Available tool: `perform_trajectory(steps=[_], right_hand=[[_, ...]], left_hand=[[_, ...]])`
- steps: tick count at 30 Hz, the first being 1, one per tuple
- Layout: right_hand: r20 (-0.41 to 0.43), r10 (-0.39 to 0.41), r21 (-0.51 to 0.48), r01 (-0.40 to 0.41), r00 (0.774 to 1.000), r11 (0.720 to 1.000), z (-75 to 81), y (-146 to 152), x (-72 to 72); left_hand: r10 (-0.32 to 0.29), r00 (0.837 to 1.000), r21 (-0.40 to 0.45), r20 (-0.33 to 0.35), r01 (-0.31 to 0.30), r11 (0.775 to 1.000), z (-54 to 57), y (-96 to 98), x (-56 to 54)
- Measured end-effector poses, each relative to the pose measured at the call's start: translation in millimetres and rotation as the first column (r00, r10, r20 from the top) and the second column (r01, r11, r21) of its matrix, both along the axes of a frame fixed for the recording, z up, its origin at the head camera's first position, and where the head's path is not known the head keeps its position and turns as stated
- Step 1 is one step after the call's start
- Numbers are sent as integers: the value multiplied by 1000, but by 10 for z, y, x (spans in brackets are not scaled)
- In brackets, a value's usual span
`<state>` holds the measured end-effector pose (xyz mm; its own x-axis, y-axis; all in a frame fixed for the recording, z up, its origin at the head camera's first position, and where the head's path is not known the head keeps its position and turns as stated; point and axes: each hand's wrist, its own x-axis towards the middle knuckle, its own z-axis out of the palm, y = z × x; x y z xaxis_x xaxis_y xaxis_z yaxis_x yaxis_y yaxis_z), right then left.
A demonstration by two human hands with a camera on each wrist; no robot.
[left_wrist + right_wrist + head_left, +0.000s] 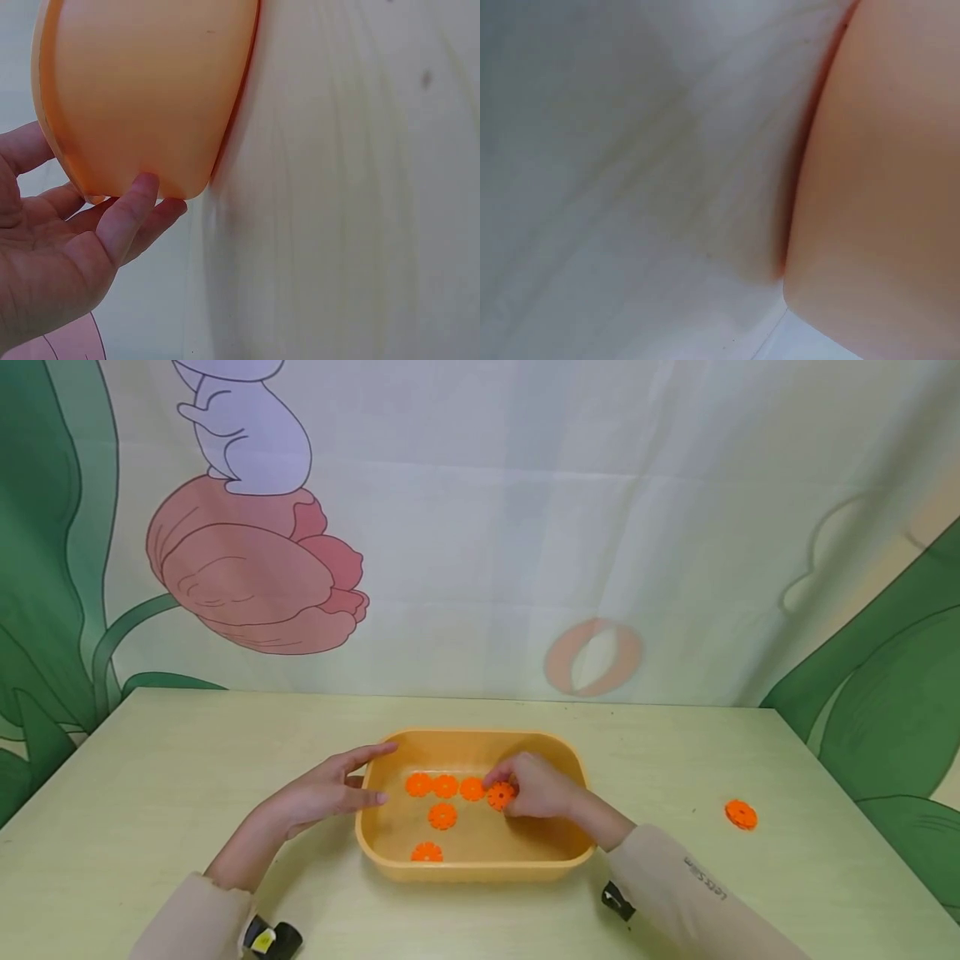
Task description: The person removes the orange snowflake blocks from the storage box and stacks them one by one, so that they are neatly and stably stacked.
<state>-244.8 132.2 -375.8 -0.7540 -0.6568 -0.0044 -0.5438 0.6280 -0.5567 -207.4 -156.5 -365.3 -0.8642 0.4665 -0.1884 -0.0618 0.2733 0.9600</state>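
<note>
A yellow plastic basin [480, 870] stands on the table in the head view. My left hand [330, 793] holds its left end, thumb and fingers at the rim; the left wrist view shows this hand [82, 232] against the basin's wall [157, 97]. My right hand [542, 789] reaches inside and pinches an orange slotted disc [501, 795] between thumb and fingers. Several similar discs lie on the basin floor: a row at the back with one disc [419, 784] leftmost, another disc [442, 816] below it, and one [427, 852] by the near wall.
A small stack of orange discs [741, 815] lies on the table [660, 760] to the right of the basin. Behind the table hangs a printed curtain [465, 543]. In the right wrist view the basin's outer wall [885, 172] fills the right side, hiding the hand.
</note>
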Motion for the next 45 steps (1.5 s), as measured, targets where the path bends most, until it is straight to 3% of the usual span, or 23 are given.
perform_trajectory(steps=[21,37,45], right_hand=[[75,-64,-44,67,995,997,88,13,15],[99,-104,-150,119,990,982,340,204,67],[157,-204,-181,231,966,956,461,407,108]], left_hand=[[-3,1000,7,4,3,1000,-7,-2,5],[-6,1000,13,1,6,1000,4,-2,10],[-8,1000,17,2,8,1000,2,-1,8]])
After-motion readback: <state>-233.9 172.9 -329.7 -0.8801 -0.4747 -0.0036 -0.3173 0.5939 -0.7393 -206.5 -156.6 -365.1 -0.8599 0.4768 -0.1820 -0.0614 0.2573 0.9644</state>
